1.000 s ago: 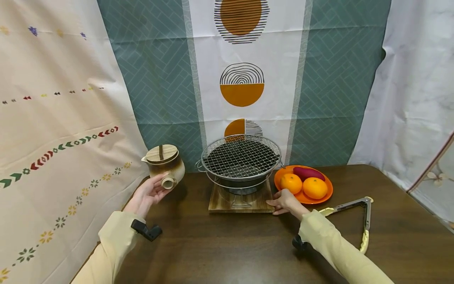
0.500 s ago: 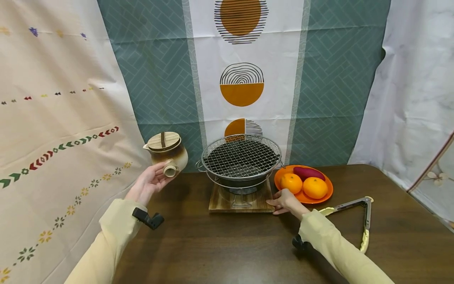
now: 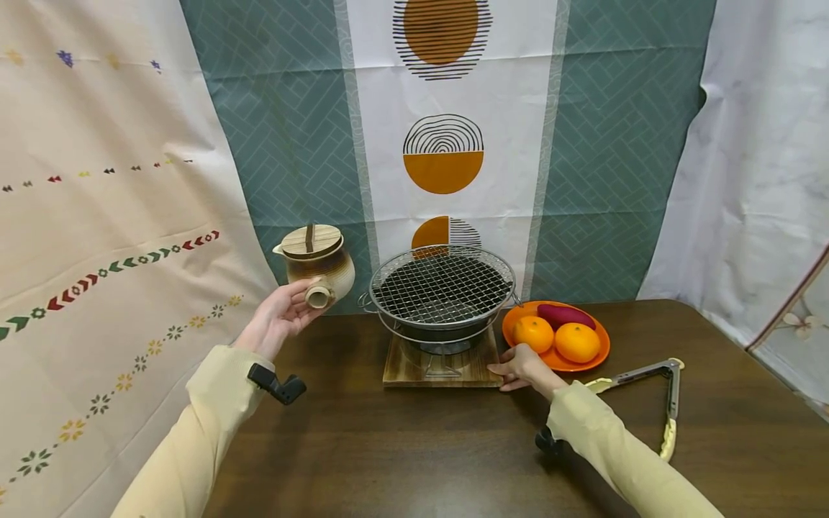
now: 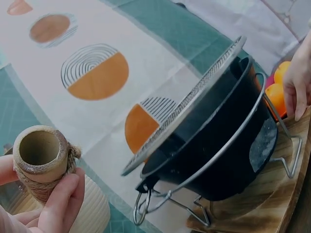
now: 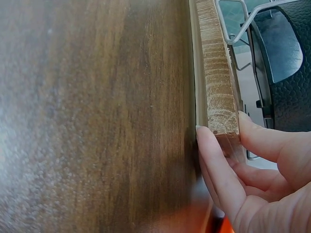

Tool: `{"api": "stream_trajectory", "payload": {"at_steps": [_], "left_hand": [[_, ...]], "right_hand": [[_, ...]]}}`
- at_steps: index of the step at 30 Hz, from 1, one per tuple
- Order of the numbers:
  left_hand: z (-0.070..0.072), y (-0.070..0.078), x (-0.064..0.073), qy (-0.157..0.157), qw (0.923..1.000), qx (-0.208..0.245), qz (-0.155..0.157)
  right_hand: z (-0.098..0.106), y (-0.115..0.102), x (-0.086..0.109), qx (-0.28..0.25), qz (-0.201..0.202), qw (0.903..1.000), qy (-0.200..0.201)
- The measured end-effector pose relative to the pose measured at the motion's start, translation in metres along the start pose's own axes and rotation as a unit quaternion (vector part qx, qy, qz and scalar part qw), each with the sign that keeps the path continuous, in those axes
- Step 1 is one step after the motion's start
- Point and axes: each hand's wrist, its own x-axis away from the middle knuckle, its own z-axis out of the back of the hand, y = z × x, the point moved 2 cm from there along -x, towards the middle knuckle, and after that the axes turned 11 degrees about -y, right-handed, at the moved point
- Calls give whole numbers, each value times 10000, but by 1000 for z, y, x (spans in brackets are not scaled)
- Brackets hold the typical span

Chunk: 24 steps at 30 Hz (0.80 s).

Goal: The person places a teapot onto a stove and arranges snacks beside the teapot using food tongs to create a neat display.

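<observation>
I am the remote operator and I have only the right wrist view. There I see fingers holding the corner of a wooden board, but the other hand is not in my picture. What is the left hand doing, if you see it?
Observer: The left hand grips a lidded pot by its short, hollow handle.

Operator: Thank you, this is clear. Next to the board I see only the side of a black grill. What is lying on the top of it?

Observer: A round wire mesh covers the top of the grill, and I see no food on it.
</observation>
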Motion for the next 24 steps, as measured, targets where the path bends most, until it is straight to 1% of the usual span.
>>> {"api": "stream_trajectory", "payload": {"at_steps": [5,10,12,18,24], "left_hand": [[-13,1,0,-141,9999,-5,-57],[-25,3,-2,-157,9998,-57,-76],[-29,3,-3,-114,9999,-66,-78],[-38,5,-7,-82,9999,-44,-111],[-44,6,-9,-84,9999,-74,-37]], "right_hand": [[1,1,-1,8,-7,10000,0],[0,0,1,65,-54,10000,-50],[1,0,1,57,-70,9999,-48],[1,0,-1,36,-56,10000,-52],[0,-1,1,68,-64,10000,-9]]}}
